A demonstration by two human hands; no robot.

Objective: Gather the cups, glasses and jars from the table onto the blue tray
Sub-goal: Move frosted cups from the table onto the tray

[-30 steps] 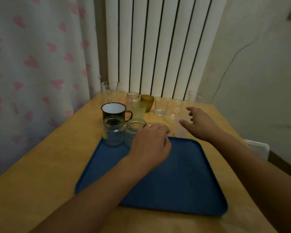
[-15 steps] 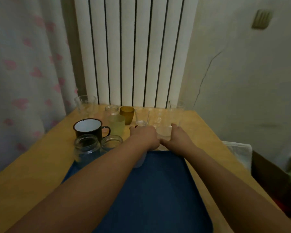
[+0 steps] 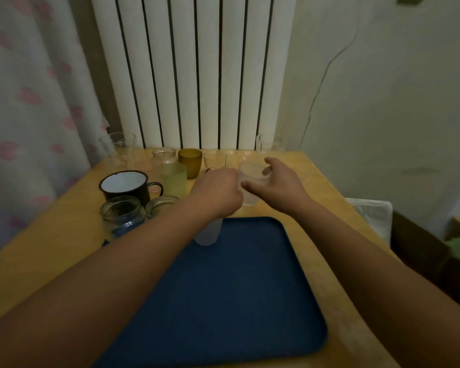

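A wooden desk (image 3: 51,251) stands against a white ribbed radiator (image 3: 194,73), with a heart-print curtain (image 3: 29,102) to the left. The blue tray (image 3: 231,296) lies on the near half of the desk; most of its surface is bare. Two clear jars (image 3: 122,216) stand at its far left corner, and a frosted cup (image 3: 207,233) stands just inside its far edge. The left hand (image 3: 218,192) is closed over that cup from above, its grip wrapped on the rim. The right hand (image 3: 276,185) has a half-open grip curled around a second frosted cup (image 3: 252,181), just beyond the tray's far edge. Whether that cup rests on the desk cannot be told. Behind, on the desk: a black enamel mug (image 3: 128,185), a pale green tumbler (image 3: 173,177), an amber cup (image 3: 190,162), a small jar (image 3: 164,155) and clear glasses (image 3: 118,147), closely grouped. The desk's right edge lies near the tray.
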